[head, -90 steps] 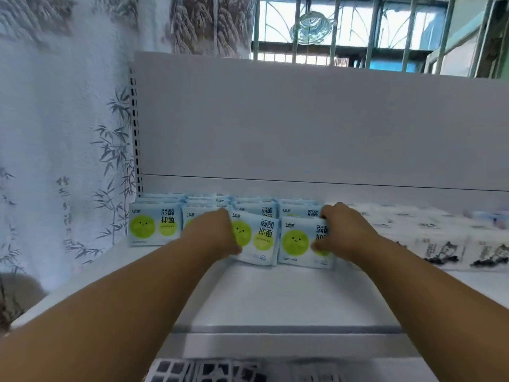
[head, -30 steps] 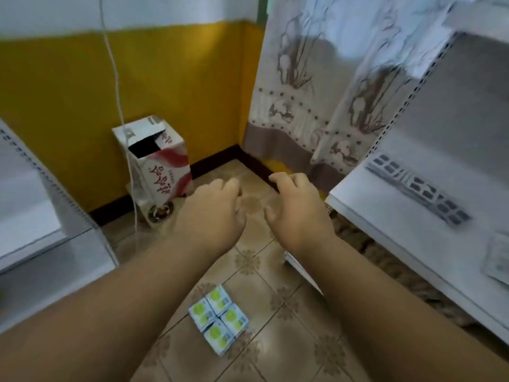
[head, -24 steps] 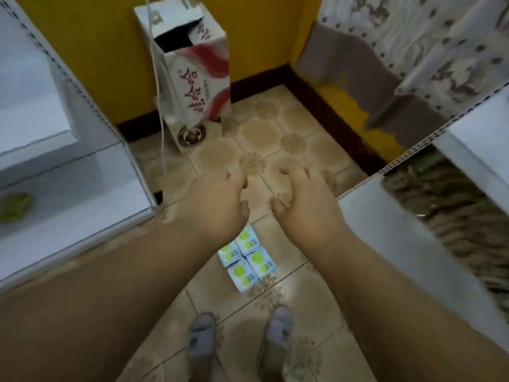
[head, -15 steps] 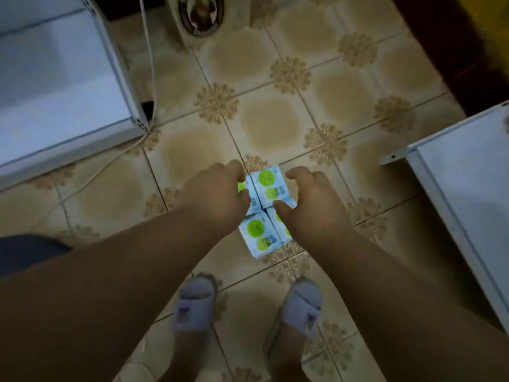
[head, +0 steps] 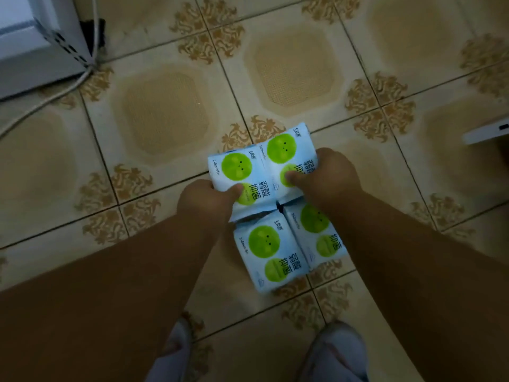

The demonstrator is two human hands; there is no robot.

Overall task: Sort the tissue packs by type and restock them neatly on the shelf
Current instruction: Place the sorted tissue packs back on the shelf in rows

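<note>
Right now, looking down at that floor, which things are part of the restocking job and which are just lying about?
Part of the job:
- four tissue packs in a block on the floor
- left hand, gripping the far-left pack
- right hand, gripping the far-right pack

Just lying about:
- white cable
- shelf base
- slippers

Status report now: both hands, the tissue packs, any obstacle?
Left hand grips far-left pack. Right hand grips far-right pack. Two near packs lie on floor. No obstacle seen.
</note>
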